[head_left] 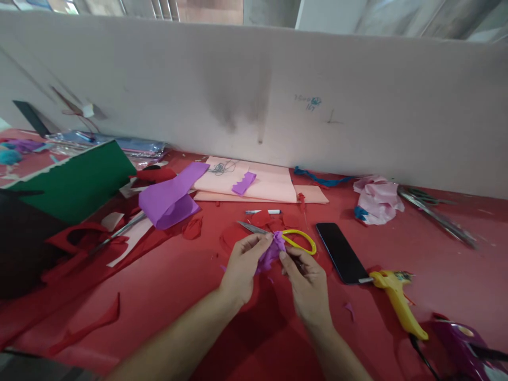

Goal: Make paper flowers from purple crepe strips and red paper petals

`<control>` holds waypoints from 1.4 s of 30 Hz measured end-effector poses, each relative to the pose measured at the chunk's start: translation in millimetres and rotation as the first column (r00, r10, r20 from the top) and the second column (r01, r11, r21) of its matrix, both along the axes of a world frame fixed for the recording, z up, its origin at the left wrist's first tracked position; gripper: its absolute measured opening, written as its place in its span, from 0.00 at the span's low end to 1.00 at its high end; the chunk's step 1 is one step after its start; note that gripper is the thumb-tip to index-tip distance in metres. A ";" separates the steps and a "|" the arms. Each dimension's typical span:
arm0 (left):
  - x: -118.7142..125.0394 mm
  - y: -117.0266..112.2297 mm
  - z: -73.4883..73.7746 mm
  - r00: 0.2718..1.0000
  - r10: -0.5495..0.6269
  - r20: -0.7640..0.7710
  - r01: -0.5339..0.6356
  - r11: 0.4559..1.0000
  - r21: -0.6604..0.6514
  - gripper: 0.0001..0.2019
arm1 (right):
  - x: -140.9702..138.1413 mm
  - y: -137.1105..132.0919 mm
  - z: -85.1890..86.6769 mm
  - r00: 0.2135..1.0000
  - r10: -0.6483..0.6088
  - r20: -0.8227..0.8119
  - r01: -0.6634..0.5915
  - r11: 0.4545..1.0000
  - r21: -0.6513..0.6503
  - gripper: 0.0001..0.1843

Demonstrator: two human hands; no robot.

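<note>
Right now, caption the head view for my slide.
Left hand and right hand pinch a small crumpled purple paper piece near yellow-handled metal scissors lying on a red table.

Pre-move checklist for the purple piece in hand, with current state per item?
1. Grip: left hand and right hand both pinch the purple piece at the fingertips. Ok.
2. Piece held above the table, not snagged on anything. Ok.
3. Scissors lie just behind the hands, untouched. Ok.
4. Phone lies right of the right hand, apart from it. Ok.
5. Glue gun lies farther right, away from both hands. Ok. Whether it is hot: cannot tell.
6. Surface free of offcuts: red scraps lie about. Not ok.
</note>
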State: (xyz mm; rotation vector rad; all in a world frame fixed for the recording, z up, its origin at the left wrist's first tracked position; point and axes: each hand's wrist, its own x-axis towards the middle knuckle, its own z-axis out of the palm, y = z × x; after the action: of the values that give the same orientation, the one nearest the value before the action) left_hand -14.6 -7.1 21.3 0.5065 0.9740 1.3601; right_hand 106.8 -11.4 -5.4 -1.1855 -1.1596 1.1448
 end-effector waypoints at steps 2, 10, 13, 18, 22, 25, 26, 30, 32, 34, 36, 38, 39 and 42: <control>0.7 -1.5 -1.3 1.000 -0.026 -0.010 0.026 1.000 0.002 0.11 | -0.3 -0.3 1.5 1.000 -0.011 0.028 0.011 1.000 0.021 0.08; 3.9 -4.2 -2.1 0.996 0.002 -0.086 0.000 1.000 0.021 0.10 | 2.3 -3.1 -5.9 0.961 -0.116 0.251 0.066 0.977 0.202 0.08; 4.9 -4.0 -0.9 0.996 0.006 -0.090 -0.005 1.000 0.003 0.09 | 3.3 -3.9 -5.5 0.903 -0.195 0.382 0.069 0.945 0.319 0.08; 6.6 -4.1 -0.3 0.994 0.030 -0.108 -0.028 0.999 0.016 0.09 | 2.2 -3.3 -2.5 0.852 -0.273 0.447 0.028 0.876 0.481 0.08; 4.6 -3.0 -1.9 0.997 -0.003 -0.076 0.006 0.999 0.034 0.09 | 1.3 -3.4 0.3 0.880 -0.274 0.387 0.024 0.841 0.540 0.10; 1.5 -0.3 -4.7 0.998 -0.038 -0.045 0.041 0.998 0.053 0.10 | 1.9 -3.5 2.8 0.954 -0.149 0.262 0.052 0.938 0.342 0.09; 0.7 0.7 -5.7 0.998 -0.048 -0.034 0.050 0.997 0.060 0.10 | 2.4 -3.2 3.1 0.976 -0.091 0.197 0.044 0.972 0.230 0.09; 0.0 2.6 -7.8 0.998 -0.060 -0.011 0.060 0.996 0.061 0.11 | 4.5 -0.1 1.7 1.000 0.002 0.015 -0.002 1.000 0.003 0.11; 0.5 2.0 -7.2 0.998 -0.060 -0.015 0.061 0.997 0.040 0.12 | 5.1 1.0 1.3 0.999 -0.028 0.029 0.027 0.999 0.033 0.10; 1.2 1.0 -6.0 0.997 -0.071 -0.018 0.071 0.997 0.016 0.12 | 5.0 1.0 2.0 0.996 -0.063 0.062 0.059 0.997 0.056 0.09; 1.8 -0.1 -4.7 0.997 -0.081 -0.018 0.082 0.996 0.026 0.12 | 4.5 0.0 3.2 0.992 -0.088 0.088 0.082 0.995 0.062 0.10; 2.2 -0.9 -3.7 0.996 -0.082 -0.017 0.083 0.995 0.049 0.11 | 3.9 -1.4 4.1 0.988 -0.114 0.109 0.105 0.991 0.079 0.10; 2.4 -1.2 -3.4 0.996 -0.082 -0.022 0.084 0.995 0.058 0.10 | 3.6 -2.0 4.1 0.984 -0.129 0.125 0.117 0.988 0.100 0.10; 2.9 -1.9 -2.7 0.995 -0.083 -0.060 0.086 0.995 0.056 0.10 | 2.6 -3.6 2.9 0.961 -0.195 0.198 0.148 0.962 0.227 0.10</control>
State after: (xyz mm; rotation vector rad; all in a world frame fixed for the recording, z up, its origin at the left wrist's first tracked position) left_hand -11.7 -8.9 18.6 0.6274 0.9514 1.3071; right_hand 109.4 -15.0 -2.5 -1.2418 -1.2810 0.7529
